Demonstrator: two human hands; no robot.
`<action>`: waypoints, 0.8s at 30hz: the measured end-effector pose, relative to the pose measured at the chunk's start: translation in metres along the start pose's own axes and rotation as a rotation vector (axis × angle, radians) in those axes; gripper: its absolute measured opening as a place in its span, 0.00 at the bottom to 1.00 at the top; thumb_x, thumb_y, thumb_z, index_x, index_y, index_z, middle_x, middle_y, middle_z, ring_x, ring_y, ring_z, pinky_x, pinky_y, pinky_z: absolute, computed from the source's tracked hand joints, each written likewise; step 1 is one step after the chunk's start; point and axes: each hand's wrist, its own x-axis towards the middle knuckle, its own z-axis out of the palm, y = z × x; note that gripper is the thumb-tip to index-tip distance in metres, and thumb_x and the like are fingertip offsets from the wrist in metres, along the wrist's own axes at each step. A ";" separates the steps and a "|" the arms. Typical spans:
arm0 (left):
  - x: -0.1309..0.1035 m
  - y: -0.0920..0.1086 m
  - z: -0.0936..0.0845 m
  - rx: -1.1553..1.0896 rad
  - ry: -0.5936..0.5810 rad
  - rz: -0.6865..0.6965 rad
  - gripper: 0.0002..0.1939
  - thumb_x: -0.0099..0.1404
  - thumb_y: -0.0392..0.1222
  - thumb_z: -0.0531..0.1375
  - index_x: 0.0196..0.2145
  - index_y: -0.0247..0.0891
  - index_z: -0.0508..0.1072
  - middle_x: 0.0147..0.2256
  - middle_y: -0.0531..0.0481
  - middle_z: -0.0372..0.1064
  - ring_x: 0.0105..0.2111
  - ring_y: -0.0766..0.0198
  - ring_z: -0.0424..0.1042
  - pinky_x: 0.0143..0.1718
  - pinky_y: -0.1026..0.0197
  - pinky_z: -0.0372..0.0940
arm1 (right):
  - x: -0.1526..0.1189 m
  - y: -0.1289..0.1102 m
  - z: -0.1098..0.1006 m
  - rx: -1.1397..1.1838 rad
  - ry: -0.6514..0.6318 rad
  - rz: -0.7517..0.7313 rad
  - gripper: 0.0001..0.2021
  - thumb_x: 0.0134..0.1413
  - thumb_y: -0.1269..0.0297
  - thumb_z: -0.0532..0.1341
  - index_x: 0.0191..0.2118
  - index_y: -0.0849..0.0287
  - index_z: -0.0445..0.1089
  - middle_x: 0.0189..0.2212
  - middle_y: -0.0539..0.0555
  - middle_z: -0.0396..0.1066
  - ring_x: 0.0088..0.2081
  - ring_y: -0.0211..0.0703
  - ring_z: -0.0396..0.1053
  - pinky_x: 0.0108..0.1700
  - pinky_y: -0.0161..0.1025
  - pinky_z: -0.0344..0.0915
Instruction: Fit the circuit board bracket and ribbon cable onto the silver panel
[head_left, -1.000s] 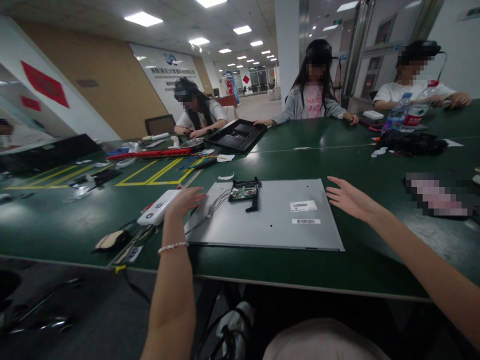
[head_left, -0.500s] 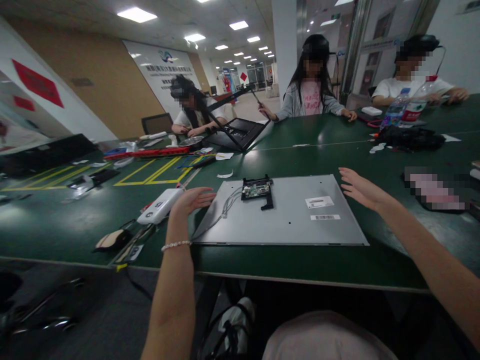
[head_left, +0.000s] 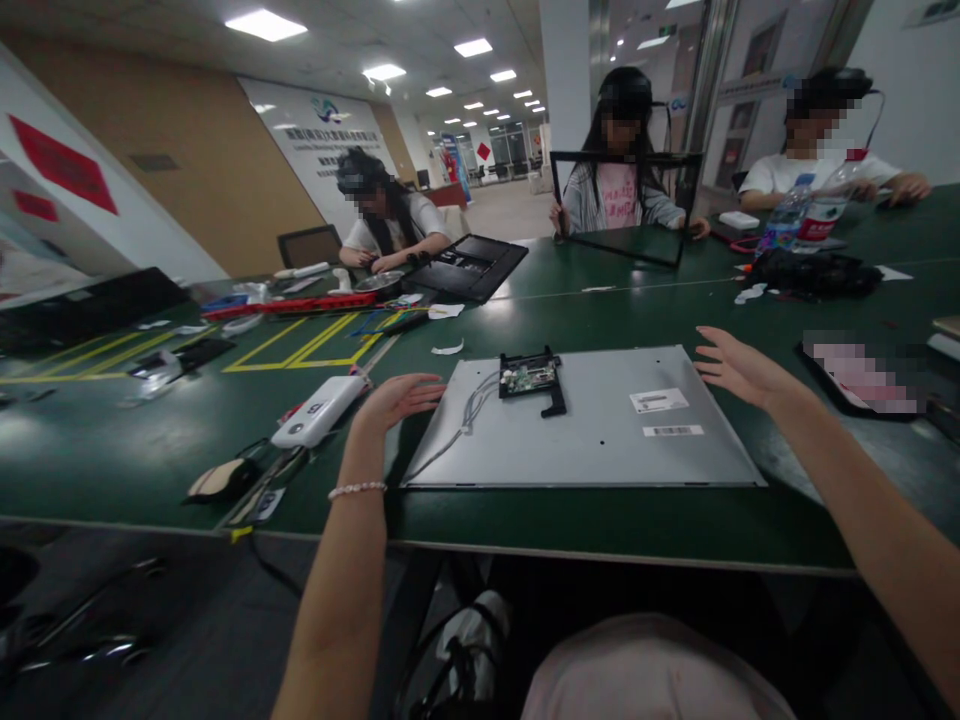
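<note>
A silver display panel (head_left: pixel 585 455) lies flat on the green table in front of me, its metal back facing up. Attached near its far edge is a black bracket with a small circuit board (head_left: pixel 531 376), and grey cables (head_left: pixel 471 408) run from it to the left. At the panel's left edge is my left hand (head_left: pixel 401 400), fingers stretched out. My right hand (head_left: pixel 739 365) is by the far right corner with its fingers extended. Both hands are open at the panel's sides; whether the fingertips touch its edges, I cannot tell.
Left of my left arm are a white power bank (head_left: pixel 319 412) and a computer mouse (head_left: pixel 223 481). Across the table a person holds up a thin black frame (head_left: pixel 622 250); a black monitor cover (head_left: pixel 469 268) lies beside. Bottles (head_left: pixel 821 215) and a phone (head_left: pixel 862 375) are on the right.
The panel has shifted to the right between my hands, and both hands have moved right too. Across the table, a person has swung the black frame upright, away from the black cover.
</note>
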 end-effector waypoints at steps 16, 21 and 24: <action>-0.002 -0.001 0.014 0.027 -0.157 -0.026 0.13 0.66 0.40 0.56 0.42 0.30 0.75 0.49 0.33 0.72 0.45 0.54 0.75 0.39 0.61 0.73 | 0.002 0.002 -0.014 -0.228 0.127 -0.051 0.31 0.59 0.44 0.52 0.65 0.45 0.48 0.67 0.58 0.50 0.60 0.58 0.61 0.60 0.56 0.59; -0.004 0.000 0.019 0.048 -0.236 -0.026 0.16 0.65 0.42 0.57 0.47 0.31 0.74 0.51 0.34 0.71 0.48 0.52 0.74 0.40 0.61 0.73 | 0.016 0.012 -0.024 -0.340 0.166 -0.079 0.35 0.57 0.40 0.52 0.67 0.45 0.47 0.65 0.59 0.54 0.61 0.59 0.60 0.59 0.59 0.59; -0.007 0.001 0.023 0.056 -0.265 -0.026 0.18 0.64 0.43 0.58 0.50 0.34 0.72 0.51 0.34 0.71 0.49 0.51 0.73 0.41 0.60 0.72 | 0.024 0.020 -0.031 -0.440 0.191 -0.096 0.37 0.56 0.38 0.51 0.68 0.48 0.46 0.64 0.60 0.57 0.60 0.59 0.62 0.58 0.58 0.60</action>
